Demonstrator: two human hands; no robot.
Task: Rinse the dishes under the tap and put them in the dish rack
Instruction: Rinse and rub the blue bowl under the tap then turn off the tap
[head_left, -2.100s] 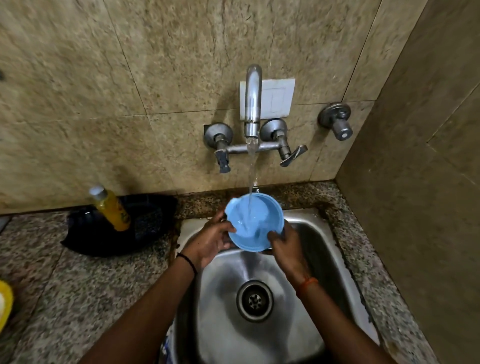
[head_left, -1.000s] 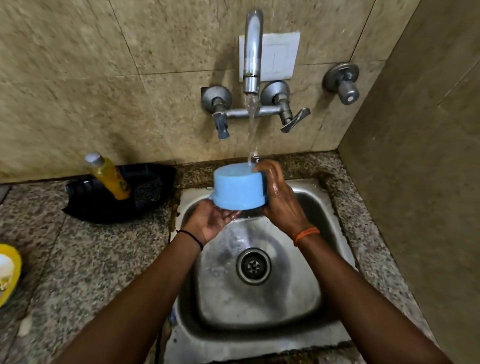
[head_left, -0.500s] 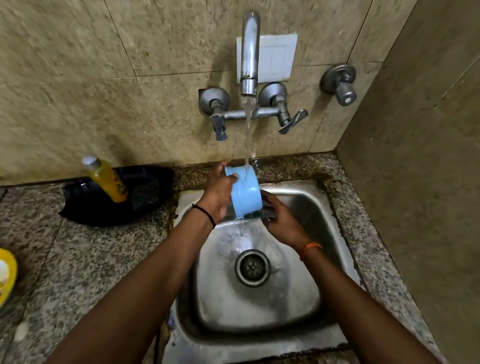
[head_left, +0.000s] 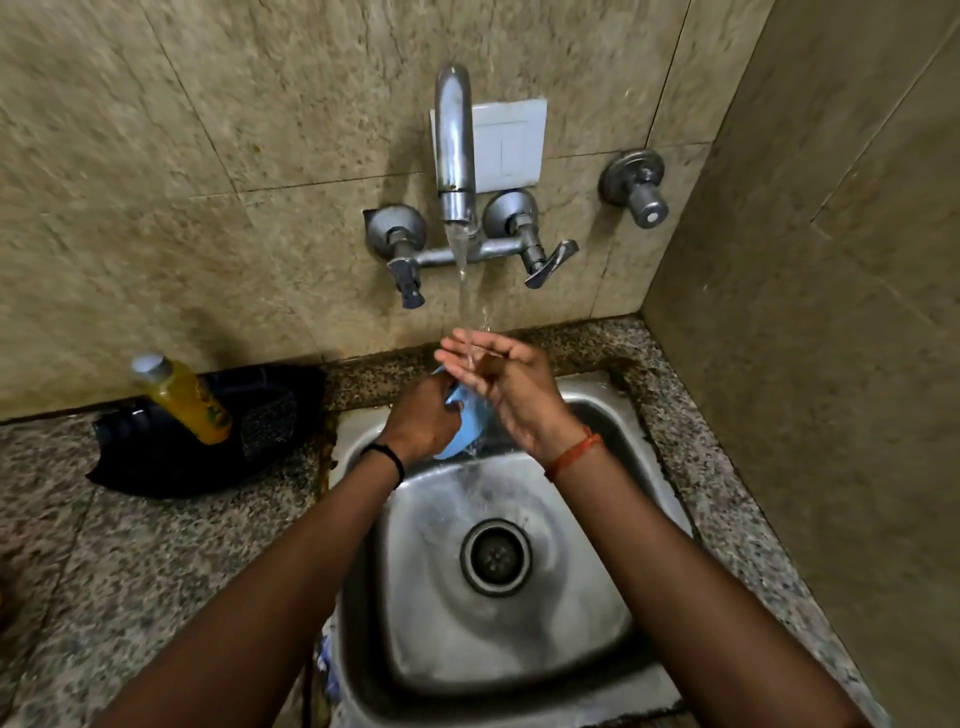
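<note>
Home kitchen: steel sink, wall tap, granite counter.

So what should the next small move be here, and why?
Probably carry the blue bowl away toward the rack, which is out of view. The left hand alone has a grip on it, beside the running water, while the open right hand is in the stream, so rinsing looks finished.

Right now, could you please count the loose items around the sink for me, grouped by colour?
Blue: 1, the bowl gripped by the left hand
Yellow: 1, the bottle
Black: 1, the tray under that bottle
Total: 3
</note>
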